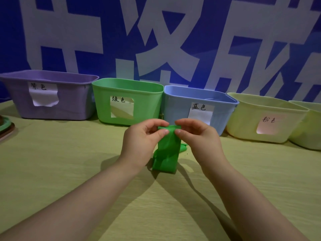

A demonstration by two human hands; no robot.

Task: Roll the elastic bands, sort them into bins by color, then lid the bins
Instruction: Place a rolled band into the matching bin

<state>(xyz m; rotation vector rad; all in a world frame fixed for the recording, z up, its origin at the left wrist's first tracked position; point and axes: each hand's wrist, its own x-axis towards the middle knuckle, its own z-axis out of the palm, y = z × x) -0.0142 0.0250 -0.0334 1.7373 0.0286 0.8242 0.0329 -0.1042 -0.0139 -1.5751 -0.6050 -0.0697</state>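
Beyond the grip, a row of open rectangular plastic bins stands along the far edge of the table. A lilac plastic bin point(73, 105) is far to the left. A bright green plastic bin point(104, 105) is just beyond and left of the grip, and a pale blue plastic bin point(175, 108) is just beyond and right of it. A pale yellow plastic bin point(243, 122) is farther right, with a second pale yellow bin point(311, 129) cut by the frame edge. Four bins carry a white paper label point(122, 107) with handwritten characters. The two raised hands overlap the lower front walls of the green and blue bins. Far left of the grip, at the frame edge, lies a stack of flat lids point(4, 126), only partly visible. A blue backdrop with large white characters point(73, 54) rises behind the row.

The bins are smooth, round-cornered and tapered. The yellow-green tablecloth point(69, 162) shows fine wrinkles.

The wide flat green elastic band point(166, 150) is thin, limp and matte. The left hand point(144, 134) and right hand point(196, 134) pinch its upper end between thumbs and curled fingers, with the thumb tips almost meeting. That end looks folded over. The band's long axis runs from the grip down and toward the person. Its lower end rests on the cloth between the wrists, and a small fold shows just right of the strip.
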